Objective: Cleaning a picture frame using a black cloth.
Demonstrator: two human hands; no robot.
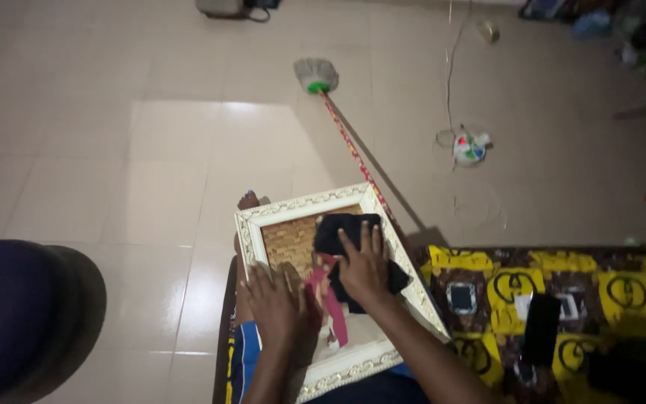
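The right hand (366, 268) lies flat, fingers spread, its grip pressed down on one black cloth (349, 233) against the glass of one picture frame (304, 206); nothing is pinched, the palm simply bears on the cloth. The left hand (272, 299) also lies flat and open on the frame, just beside the right hand, toward the frame's lower left, fingers together and pointing away from the person. Both forearms come up from the bottom edge, the right one slanting in from the lower right. The frame is white with an ornate border, tilted, and rests on the person's lap, its far corner above one bare foot (248, 200). The picture in it shows a brick wall and a figure in pink. Beyond the frame, one broom (317, 75) lies on the tiled floor (114, 150), its red patterned handle running down to the frame's right edge. Right of the frame lies one yellow and black patterned cloth (487, 262) carrying one dark phone (541, 328). Further right of the broom, one small white and green thing (471, 147) lies on the floor amid a thin cord. Left of the frame, a dark rounded shape (24, 314) fills the lower corner; what it is I cannot tell.
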